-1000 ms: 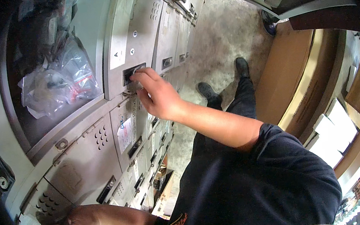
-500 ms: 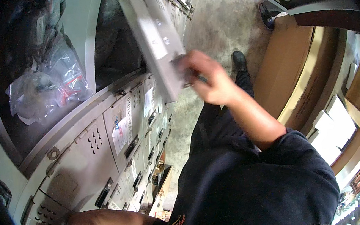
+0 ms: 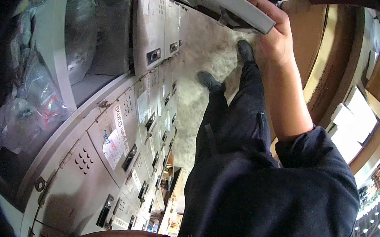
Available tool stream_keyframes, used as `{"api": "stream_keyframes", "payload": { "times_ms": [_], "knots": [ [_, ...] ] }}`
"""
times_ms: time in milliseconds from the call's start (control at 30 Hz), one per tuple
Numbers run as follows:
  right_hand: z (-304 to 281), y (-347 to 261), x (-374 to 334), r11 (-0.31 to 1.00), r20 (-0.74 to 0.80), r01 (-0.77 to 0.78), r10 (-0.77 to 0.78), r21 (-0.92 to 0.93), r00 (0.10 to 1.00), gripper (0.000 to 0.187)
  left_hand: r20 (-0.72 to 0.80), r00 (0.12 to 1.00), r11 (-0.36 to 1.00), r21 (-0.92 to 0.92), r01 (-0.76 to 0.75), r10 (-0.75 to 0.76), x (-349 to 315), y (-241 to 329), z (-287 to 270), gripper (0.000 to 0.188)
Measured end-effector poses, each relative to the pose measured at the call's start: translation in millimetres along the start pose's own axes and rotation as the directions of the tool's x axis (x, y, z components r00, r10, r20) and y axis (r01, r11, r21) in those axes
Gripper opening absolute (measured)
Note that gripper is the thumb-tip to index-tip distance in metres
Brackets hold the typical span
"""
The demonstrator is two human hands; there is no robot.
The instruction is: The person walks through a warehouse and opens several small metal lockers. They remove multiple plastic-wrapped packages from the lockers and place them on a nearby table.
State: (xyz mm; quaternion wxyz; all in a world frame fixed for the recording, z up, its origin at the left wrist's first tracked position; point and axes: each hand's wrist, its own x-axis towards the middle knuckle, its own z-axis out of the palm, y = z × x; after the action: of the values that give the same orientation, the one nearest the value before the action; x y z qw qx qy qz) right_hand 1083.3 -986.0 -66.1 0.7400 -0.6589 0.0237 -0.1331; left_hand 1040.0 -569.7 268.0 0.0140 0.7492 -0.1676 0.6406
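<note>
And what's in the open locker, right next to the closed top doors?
A clear plastic bag is inside the locker, on its left side. Whatever is behind the bag is covered.

Mottled grey floor (image 3: 188, 111), brown cardboard (image 3: 304, 46) at right, small bright lights (image 3: 369, 228) towards lower right

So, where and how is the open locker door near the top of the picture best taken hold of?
Probably by the free edge of the open locker door, coming from the person's right, where the right hand clasps it. The door stands swung out from the lockers, and its slim, slab-like end juts toward that side.
</note>
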Motion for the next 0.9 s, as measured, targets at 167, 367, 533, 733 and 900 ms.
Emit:
{"api": "stream_keyframes", "payload": {
  "times_ms": [167, 367, 533, 733, 900],
  "knots": [
    [-13.8, 12.1, -6.0, 0.997, 0.082, -0.045, 0.04, 0.064, 0.996, 0.039, 0.036, 0.997, 0.998, 0.018, -0.064, 0.064, -0.8, -0.4, 0.6, 0.013],
    [5.2, 11.0, -15.6, 0.996, -0.196, -0.015, 0.033, 0.093, 0.98, 0.04, 0.005, 0.998, 0.996, -0.065, -0.069, 0.069, -0.3, -17.2, -5.6, 0.015],
    [27.8, 5.5, -35.6, 0.996, -0.692, 0.033, 0.035, 0.085, 0.721, 0.013, 0.013, 0.999, 0.998, -0.043, -0.035, 0.035, 1.6, -5.5, -3.2, 0.015],
    [196.8, 3.9, -17.7, 0.791, 0.125, -0.542, 0.53, 0.283, 0.839, 0.027, -0.094, 0.993, 0.991, -0.1, -0.086, 0.076, 14.2, -37.3, -15.9, 0.019],
    [300.9, -4.7, 70.5, 0.629, 0.274, -0.708, 0.654, 0.32, 0.705, 0.058, -0.107, 0.99, 0.988, -0.109, -0.105, 0.093, 11.4, -43.1, -20.1, 0.019]
  ]
}}
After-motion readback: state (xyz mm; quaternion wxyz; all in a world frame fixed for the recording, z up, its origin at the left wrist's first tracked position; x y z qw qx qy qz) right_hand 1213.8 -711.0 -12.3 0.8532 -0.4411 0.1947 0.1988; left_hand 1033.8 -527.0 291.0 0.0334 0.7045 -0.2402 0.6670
